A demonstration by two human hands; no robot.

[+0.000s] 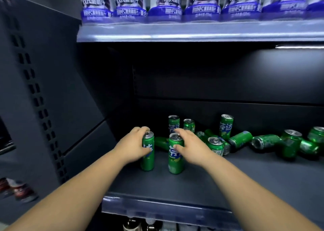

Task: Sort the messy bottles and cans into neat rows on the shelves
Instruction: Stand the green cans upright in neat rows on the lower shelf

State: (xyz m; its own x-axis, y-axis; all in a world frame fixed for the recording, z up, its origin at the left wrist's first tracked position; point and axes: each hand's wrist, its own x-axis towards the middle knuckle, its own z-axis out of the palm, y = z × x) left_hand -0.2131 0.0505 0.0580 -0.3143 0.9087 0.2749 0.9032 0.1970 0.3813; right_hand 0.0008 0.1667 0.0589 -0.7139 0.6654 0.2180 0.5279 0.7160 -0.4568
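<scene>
**Cans on lower shelf: one in each hand**

Slotted side panel at far left, with blurred bottles low beside it.

Left hand: grip closed round the upper half of the left can, fingers over the rim, thumb on the label. Can stands upright near the left end of the lower shelf.

Right can is just beside it with a small gap, also upright. Right hand: grip closed on it from the right, thumb across the label, fingers curled over the top.

Behind the pair: a tipped can lying flat and two back cans standing.

Further right: a front can and a tall can upright, and a jumble of fallen cans touching each other, a few standing among them, out to the right edge.

Above it all: upper shelf with purple bottles in a tidy row.
</scene>
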